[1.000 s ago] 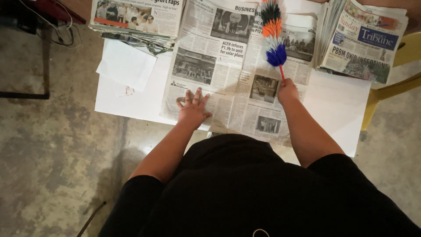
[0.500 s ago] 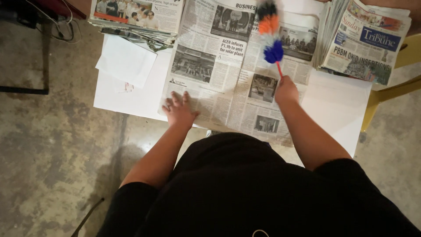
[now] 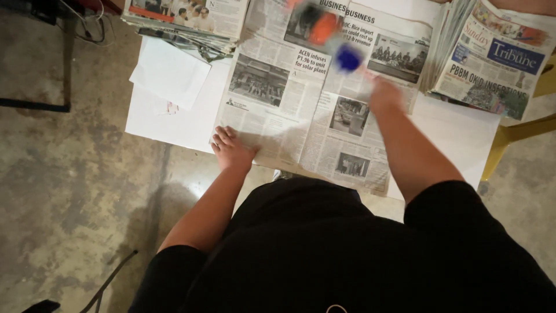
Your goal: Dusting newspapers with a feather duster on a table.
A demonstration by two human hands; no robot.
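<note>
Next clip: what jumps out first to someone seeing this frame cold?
The blurred, bright feather duster, orange and blue, sits at top centre in the grip of the right hand above the open newspaper. The left hand lies flat on that paper's lower left corner. Newspaper stacks flank it, one at upper left and one at upper right.

No packages, signs or screens in view. Closest to a label: blue rectangular masthead banner on the top paper of the right newspaper stack, probably with white lettering, slightly blurred.
</note>
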